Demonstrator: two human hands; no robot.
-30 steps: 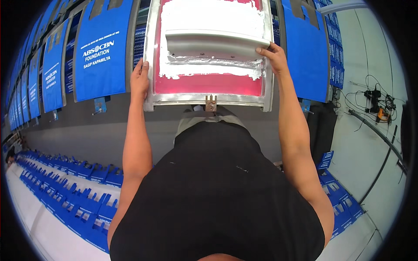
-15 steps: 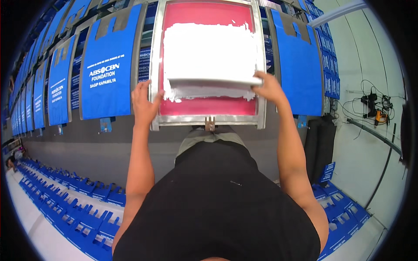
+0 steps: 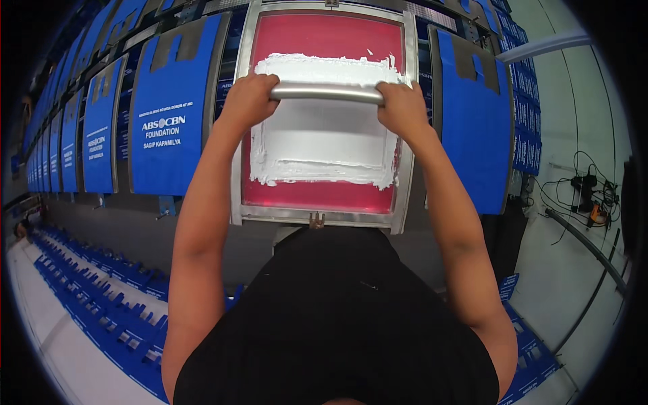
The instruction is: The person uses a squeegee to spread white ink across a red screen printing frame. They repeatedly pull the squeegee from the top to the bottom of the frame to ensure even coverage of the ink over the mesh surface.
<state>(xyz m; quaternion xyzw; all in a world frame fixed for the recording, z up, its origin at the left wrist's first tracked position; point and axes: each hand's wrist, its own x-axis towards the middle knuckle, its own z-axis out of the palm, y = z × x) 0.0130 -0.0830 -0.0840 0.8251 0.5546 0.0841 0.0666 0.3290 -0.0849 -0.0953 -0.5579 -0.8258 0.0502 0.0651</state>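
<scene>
My left hand (image 3: pixel 251 98) and my right hand (image 3: pixel 401 104) are closed on the two ends of a silver squeegee bar (image 3: pixel 326 93), which lies crosswise over the upper part of a patch of white paste (image 3: pixel 322 138). The paste sits on a pink mesh screen (image 3: pixel 317 196) in an aluminium frame (image 3: pixel 237 185), with ragged smears round its edges and a flatter, thinner rectangle below the bar. A small metal clamp (image 3: pixel 317 220) is at the frame's near edge.
Rows of blue bags (image 3: pixel 162 162) lie on boards either side of the frame. More blue bags (image 3: pixel 101 304) lie on the floor behind me. Cables and a dark device (image 3: pixel 584 192) lie on the right. A partly visible person (image 3: pixel 21 231) is at the far left.
Both hands have moved up the screen with the bar, away from my body, after moving down earlier. My left hand, earlier at the frame's side, now grips the bar. Flatter paste shows below it.
</scene>
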